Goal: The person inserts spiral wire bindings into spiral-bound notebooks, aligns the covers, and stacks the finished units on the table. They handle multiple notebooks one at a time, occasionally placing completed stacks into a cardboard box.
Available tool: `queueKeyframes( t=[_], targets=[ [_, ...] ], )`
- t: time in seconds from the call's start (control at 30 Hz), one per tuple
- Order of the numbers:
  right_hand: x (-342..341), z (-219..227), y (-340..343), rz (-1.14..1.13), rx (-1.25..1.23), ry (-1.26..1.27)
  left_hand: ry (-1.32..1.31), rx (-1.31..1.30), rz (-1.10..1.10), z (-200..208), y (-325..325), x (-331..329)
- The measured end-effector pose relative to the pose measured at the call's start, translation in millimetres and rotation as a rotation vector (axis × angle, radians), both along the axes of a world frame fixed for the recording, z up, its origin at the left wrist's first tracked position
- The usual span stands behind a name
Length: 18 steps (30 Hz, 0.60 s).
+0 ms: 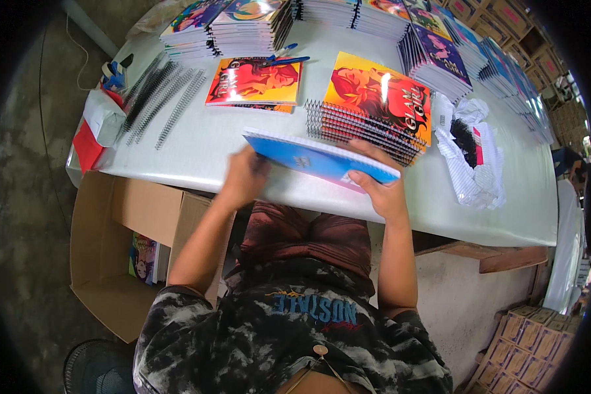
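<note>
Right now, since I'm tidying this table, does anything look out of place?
The white bag on the right looks untidy: crumpled and open, its dark contents exposed, beside the stacked orange notebooks.

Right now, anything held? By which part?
A blue-covered notebook: the right hand grips its right end, thumb on the blue face. The left hand is blurred at the other end; whether it grips cannot be told.

Blue notebook (318, 162), grey-mottled black shirt (269, 331)
</note>
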State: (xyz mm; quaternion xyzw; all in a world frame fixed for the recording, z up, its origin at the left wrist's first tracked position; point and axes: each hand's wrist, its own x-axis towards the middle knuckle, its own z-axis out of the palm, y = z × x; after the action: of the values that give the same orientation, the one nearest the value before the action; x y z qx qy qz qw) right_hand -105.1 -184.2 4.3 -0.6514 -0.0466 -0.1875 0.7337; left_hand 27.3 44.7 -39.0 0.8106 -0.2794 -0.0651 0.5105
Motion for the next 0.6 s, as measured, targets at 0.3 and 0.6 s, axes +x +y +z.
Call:
queueKeyframes(
  t=[0.3, 0.6],
  targets=[
    [-8.9, 3.7, -17.0, -0.038, -0.093, 0.054, -0.483, 0.822, 0.737, 12.4, 139.2, 137.0],
    [-6.1, 4.7, -18.3, 0.010, -0.162, -0.114, -0.422, 0.262, 0.596, 0.1, 189.9, 211.6]
  ],
)
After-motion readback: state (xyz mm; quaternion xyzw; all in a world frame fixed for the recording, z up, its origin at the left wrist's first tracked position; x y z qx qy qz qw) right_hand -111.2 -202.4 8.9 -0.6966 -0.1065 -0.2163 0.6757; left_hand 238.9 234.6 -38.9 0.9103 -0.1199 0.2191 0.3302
